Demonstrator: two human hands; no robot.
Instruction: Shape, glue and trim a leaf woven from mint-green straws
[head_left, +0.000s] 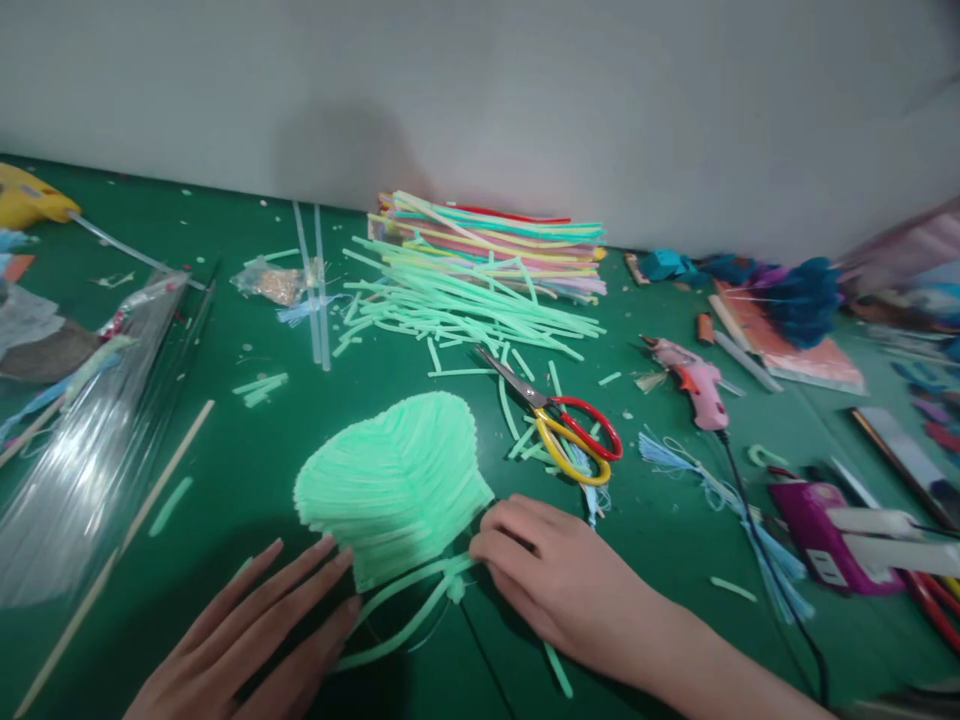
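A mint-green fan-shaped piece made of pipe cleaners laid side by side lies flat on the green table. My left hand rests beside its lower left edge, fingers stretched out and fingertips touching or nearly touching it. Below the piece, a bent green pipe cleaner runs to a small knotted bunch. My right hand has its fingers curled at the right end of this pipe cleaner, by the piece's lower right corner; the fingertips are partly hidden. Scissors with red and yellow handles lie partly open just above my right hand.
Behind the piece lie loose green pipe cleaners and a multicoloured bundle. To the right are a pink glue gun with its cord, blue tassels and a magenta device. A wooden stick and clear plastic sleeves lie left.
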